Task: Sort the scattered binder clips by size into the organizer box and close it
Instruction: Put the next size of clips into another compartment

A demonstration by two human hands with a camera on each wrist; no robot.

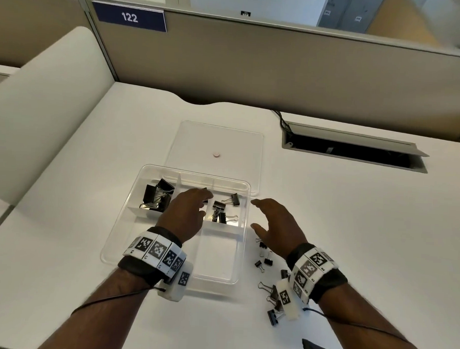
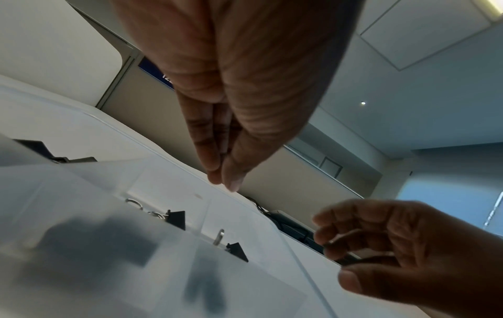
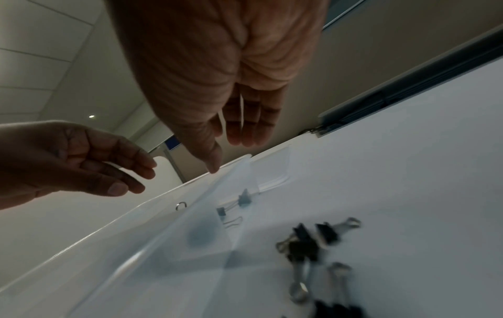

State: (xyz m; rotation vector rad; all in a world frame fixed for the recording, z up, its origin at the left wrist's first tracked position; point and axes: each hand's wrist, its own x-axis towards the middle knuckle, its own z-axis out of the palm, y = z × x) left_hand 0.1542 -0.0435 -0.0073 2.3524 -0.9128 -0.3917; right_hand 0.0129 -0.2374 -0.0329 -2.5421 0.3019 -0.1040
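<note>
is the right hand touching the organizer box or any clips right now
Apart. The right wrist view shows the right hand with straight fingers above the organizer box, holding nothing, loose binder clips lying below it.

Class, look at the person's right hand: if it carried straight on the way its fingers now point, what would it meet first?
Probably the near right wall of the organizer box: the right hand hovers open just outside it, fingers aimed forward and left. Its height is unclear, so it might pass over the rim.
</note>
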